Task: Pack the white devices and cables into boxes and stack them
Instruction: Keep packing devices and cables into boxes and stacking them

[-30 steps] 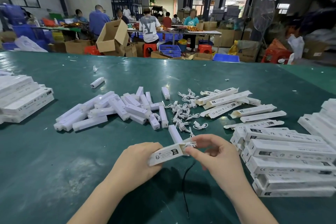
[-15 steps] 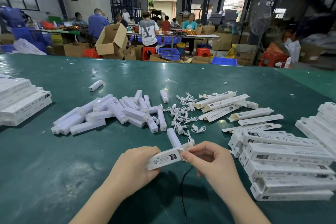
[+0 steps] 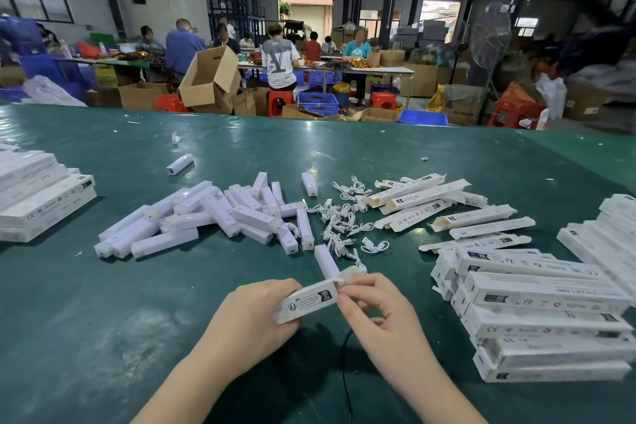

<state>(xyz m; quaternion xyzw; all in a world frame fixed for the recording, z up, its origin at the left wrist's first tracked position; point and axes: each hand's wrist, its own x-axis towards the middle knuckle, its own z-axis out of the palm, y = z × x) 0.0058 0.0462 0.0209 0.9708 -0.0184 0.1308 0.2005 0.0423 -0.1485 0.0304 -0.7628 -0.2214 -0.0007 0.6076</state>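
Box (image 3: 307,301) sits low over the bench (image 3: 103,337), left hand (image 3: 256,315) wrapped around it. Since a second ago the right hand (image 3: 370,303) has shifted to pinching its end flap (image 3: 349,275) shut, so this one's nearly packed. Stacked boxes (image 3: 543,313) are close right; loose devices (image 3: 213,213) and cables (image 3: 344,220) wait beyond, nothing blocking.

White box (image 3: 307,300) held tilted (end flap open); devices (image 3: 220,213), cables (image 3: 344,220) loose beyond.

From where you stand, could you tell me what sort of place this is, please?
Most likely a packing workshop or small factory: a long green table strewn with white devices and stacked boxes, other workers at benches, and cardboard cartons behind.
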